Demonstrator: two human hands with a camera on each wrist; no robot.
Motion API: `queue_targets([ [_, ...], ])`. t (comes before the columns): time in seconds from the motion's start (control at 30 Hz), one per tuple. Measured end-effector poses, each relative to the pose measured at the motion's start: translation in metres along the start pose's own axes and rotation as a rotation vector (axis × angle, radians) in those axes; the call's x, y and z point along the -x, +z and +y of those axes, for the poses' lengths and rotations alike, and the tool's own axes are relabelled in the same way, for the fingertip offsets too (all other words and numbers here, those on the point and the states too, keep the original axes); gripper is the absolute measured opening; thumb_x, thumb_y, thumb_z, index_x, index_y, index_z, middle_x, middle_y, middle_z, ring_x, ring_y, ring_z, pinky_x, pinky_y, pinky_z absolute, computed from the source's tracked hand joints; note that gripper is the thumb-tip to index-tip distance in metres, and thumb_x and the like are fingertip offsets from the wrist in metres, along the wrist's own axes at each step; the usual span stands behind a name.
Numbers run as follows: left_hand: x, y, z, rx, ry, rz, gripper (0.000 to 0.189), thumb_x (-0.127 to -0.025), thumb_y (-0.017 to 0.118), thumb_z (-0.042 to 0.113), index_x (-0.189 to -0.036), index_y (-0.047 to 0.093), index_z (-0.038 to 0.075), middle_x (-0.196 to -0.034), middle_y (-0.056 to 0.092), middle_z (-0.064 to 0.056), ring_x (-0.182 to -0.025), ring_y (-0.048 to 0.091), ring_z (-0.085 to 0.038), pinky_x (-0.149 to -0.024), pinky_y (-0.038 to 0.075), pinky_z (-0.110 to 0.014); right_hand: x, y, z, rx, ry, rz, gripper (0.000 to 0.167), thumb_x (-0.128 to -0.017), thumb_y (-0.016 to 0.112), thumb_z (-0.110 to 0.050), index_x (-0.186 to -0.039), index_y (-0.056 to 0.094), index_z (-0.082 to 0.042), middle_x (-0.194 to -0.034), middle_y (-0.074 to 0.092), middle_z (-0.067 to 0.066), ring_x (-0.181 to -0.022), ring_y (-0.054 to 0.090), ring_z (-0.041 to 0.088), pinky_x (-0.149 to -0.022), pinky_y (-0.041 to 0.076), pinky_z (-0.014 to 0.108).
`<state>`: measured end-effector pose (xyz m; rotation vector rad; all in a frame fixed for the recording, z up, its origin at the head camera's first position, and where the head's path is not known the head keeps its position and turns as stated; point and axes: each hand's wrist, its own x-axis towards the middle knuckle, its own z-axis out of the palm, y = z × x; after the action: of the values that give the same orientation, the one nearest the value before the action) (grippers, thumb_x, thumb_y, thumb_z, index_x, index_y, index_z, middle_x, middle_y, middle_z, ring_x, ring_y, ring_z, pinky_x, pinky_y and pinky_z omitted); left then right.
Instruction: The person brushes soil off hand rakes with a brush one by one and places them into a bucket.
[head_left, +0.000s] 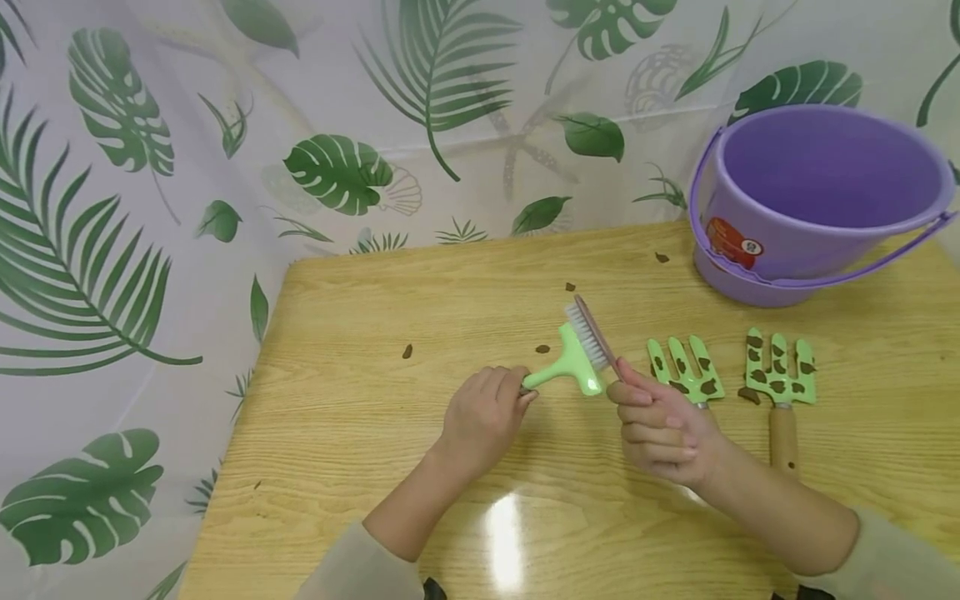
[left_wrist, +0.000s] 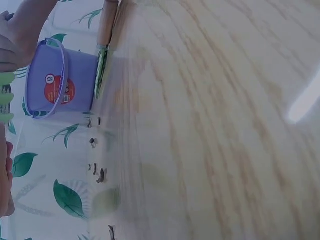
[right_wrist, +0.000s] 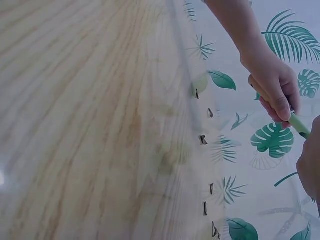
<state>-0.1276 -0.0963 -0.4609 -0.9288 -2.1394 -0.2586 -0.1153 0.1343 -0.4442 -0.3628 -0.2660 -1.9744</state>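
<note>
My left hand (head_left: 483, 417) grips the handle of a light green hand rake (head_left: 576, 367), most of that handle hidden in the fist. At the left edge of the left wrist view, the green prongs (left_wrist: 6, 98) show. A brush (head_left: 588, 333) with white bristles and a pinkish-brown back is held in my right hand (head_left: 663, 429), its bristles right at the rake's head. Both tools are raised over the table. Beside the right hand lies a green garden fork (head_left: 684, 367) spotted with brown bits, its handle mostly covered by that hand.
A second spotted green fork (head_left: 780, 375) with a wooden handle lies farther right. Behind the forks stands a purple bucket (head_left: 810, 254), its handle down. Several brown crumbs, one a dark bit (head_left: 407, 352), are scattered over the wooden table (head_left: 337, 308). Leaf-patterned cloth (head_left: 480, 183) hangs behind.
</note>
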Motion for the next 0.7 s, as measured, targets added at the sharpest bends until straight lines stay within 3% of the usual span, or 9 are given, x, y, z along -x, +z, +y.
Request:
queue_targets([
  [0.3, -0.004, -0.002, -0.011, -0.007, -0.092, -0.110, 0.029, -0.101, 0.044, 0.023, -0.097, 0.059, -0.001, -0.076, 0.061, -0.005, -0.061, 0.054, -0.013, -0.054, 0.046, -0.018, 0.008, -0.004, 0.007, 0.014, 0.009, -0.012, 0.039, -0.104, 0.023, -0.038, -0.074, 0.031, -0.015, -0.051, 0.025, -0.007, -0.034, 0.021, 0.004, -0.026, 0.015, 0.013],
  [0.43, -0.004, -0.002, -0.021, -0.003, -0.155, -0.200, 0.023, -0.095, 0.056, 0.020, -0.098, 0.060, -0.002, -0.076, 0.061, -0.006, -0.061, 0.054, -0.014, -0.054, 0.045, -0.018, 0.016, -0.009, 0.008, 0.037, 0.024, -0.024, 0.039, -0.104, 0.023, -0.036, -0.075, 0.033, -0.013, -0.051, 0.025, -0.007, -0.033, 0.022, 0.004, -0.025, 0.015, 0.014],
  [0.57, -0.001, 0.002, -0.037, -0.057, -0.143, -0.284, 0.024, -0.090, 0.064, 0.020, -0.100, 0.060, -0.002, -0.076, 0.062, -0.006, -0.061, 0.055, -0.013, -0.054, 0.046, -0.018, 0.032, -0.012, 0.005, 0.096, 0.023, 0.010, 0.039, -0.105, 0.023, -0.035, -0.076, 0.034, -0.011, -0.049, 0.024, -0.006, -0.031, 0.021, 0.004, -0.024, 0.013, 0.014],
  [0.7, 0.003, 0.004, -0.045, -0.117, -0.092, -0.330, 0.025, -0.090, 0.064, 0.022, -0.100, 0.061, -0.001, -0.078, 0.064, -0.006, -0.063, 0.058, -0.014, -0.056, 0.048, -0.021, 0.045, -0.003, 0.002, 0.220, 0.022, 0.122, 0.044, -0.105, 0.021, -0.037, -0.082, 0.045, -0.008, -0.050, 0.021, -0.005, -0.031, 0.018, 0.005, -0.024, 0.008, 0.018],
])
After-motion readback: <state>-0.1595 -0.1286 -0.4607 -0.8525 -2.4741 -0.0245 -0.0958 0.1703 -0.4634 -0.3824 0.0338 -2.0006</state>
